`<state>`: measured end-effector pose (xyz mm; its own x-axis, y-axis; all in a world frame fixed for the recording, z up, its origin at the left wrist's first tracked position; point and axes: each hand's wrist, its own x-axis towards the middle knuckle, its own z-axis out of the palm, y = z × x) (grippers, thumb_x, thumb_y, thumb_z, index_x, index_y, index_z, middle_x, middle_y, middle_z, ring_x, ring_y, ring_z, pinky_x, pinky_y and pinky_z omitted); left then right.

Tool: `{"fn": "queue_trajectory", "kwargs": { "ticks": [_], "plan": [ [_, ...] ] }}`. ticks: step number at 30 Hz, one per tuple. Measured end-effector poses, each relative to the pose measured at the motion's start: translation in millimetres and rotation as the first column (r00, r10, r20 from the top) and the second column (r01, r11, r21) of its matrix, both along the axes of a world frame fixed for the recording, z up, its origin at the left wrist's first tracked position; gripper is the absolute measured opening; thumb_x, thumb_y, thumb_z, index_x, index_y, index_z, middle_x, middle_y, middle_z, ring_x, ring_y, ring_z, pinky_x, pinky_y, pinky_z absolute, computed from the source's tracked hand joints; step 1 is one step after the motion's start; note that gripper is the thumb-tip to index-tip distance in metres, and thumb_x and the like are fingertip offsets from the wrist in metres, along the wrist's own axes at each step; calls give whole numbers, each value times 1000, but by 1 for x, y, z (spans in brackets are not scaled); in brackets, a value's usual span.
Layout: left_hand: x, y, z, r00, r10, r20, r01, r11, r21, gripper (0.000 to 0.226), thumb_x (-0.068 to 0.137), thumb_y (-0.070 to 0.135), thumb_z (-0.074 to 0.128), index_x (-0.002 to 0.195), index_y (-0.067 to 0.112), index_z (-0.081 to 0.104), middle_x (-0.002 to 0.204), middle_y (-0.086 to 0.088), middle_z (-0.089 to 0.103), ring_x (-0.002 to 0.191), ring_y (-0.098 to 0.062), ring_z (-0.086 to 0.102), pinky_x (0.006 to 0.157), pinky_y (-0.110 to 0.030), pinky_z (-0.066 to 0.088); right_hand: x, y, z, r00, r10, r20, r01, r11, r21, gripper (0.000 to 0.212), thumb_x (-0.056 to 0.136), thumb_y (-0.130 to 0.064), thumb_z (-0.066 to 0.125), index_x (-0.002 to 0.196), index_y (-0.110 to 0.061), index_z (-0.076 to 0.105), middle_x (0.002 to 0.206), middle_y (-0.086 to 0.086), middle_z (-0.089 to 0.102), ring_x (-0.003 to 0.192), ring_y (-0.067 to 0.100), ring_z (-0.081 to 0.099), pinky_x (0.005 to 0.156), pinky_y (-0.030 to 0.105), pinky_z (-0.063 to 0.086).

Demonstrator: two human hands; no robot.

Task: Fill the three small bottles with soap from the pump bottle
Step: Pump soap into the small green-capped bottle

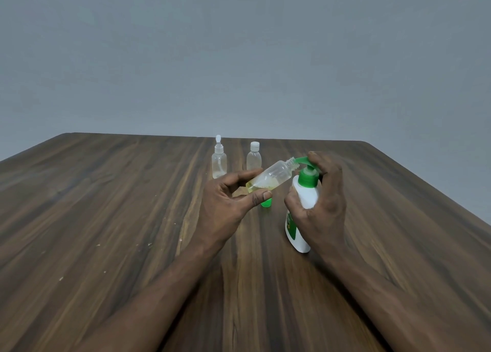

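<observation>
Wood tbl w/ pump bottle — grey wall.

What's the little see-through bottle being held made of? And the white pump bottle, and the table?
Little bottle: probably clear plastic, glossy; yellowish soap shows through it.
Pump bottle: opaque white plastic, smooth, with a green pump, likely plastic too.
Table: dark wood or wood-look laminate; streaky grain shows.
</observation>
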<state>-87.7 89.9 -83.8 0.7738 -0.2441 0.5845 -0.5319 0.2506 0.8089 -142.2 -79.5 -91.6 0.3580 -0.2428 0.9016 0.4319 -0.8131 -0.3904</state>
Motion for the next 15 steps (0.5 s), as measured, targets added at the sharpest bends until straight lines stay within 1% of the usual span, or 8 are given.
{"fn": "queue_trajectory", "kwargs": {
  "ticks": [4, 8, 11, 15],
  "plan": [
    [0, 0, 0, 1000, 0, -3, 0, 1000, -9, 41, 71, 2, 86, 109, 7, 75, 103, -1, 78, 102, -15, 73, 78, -15, 56, 0, 0, -1, 1000, 2, 0, -2, 1000, 0, 64, 69, 6, 73, 128, -8, 50, 125, -11, 46, 116, -4, 47, 98, 12, 36],
    [0, 1, -1, 1000, 8, 6, -8, 1000, 8, 41, 71, 2, 86, 111, 4, 75, 104, -3, 78, 102, -16, 72, 78, -15, 56, 0, 0, -1, 1000, 8, 5, -8, 1000, -1, 62, 70, 4, 72, 126, -10, 49, 124, -12, 46, 114, -7, 47, 96, 10, 35],
    [1, 1, -1, 1000, 11, 19, -11, 1000, 9, 41, 71, 4, 86, 111, 5, 75, 104, -2, 78, 102, -14, 73, 80, -16, 56, 0, -1, -1, 1000, -1, 1, 1, 1000, -12, 65, 70, 4, 73, 129, -10, 47, 125, -15, 43, 116, -6, 46, 98, 13, 37],
    [-1, -1, 0, 1000, 9, 10, -9, 1000, 5, 41, 71, 1, 86, 109, 5, 75, 101, 0, 78, 101, -14, 73, 77, -14, 56, 0, -1, -1, 1000, -7, -6, 7, 1000, -17, 69, 69, 5, 76, 131, -6, 48, 127, -17, 42, 118, -6, 44, 99, 16, 38]
  ]
}}
